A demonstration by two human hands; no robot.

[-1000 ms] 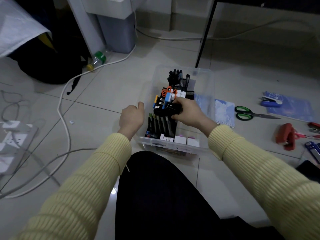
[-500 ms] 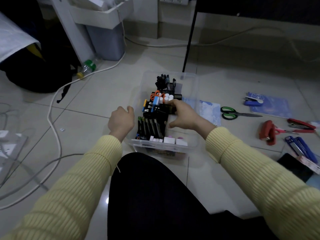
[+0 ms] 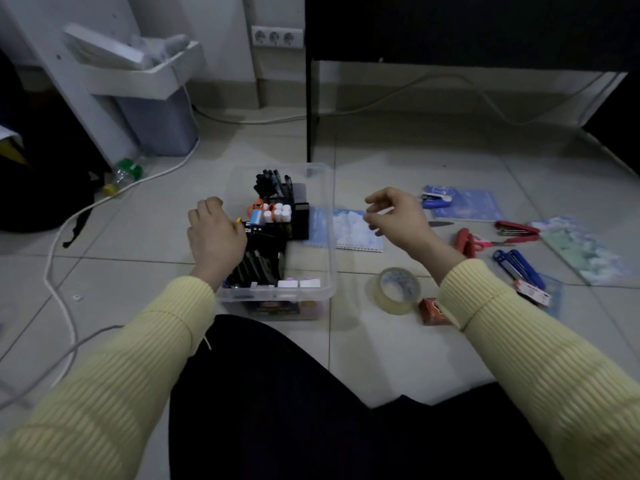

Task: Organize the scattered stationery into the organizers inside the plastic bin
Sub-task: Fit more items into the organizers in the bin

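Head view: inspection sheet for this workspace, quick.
Surface: pale tiled floor.
Job's things: clear plastic bin holding black organizers with black pens; right of it clear tape roll, red stapler, blue stapler, red-handled scissors, blue spiral notebook.
Clutter: green-capped plastic bottle.
Hands: left hand at bin's left rim, fingers curled, grip unclear; right hand raised right of bin, empty.
Cables: white cable across floor, left.
Surroundings: wall sockets, grey waste bin, black table leg.

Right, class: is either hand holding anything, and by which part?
Right hand holds nothing, fingers loosely curled in the air. Left hand is curled at the plastic bin's left rim; whether it grips it cannot be told.
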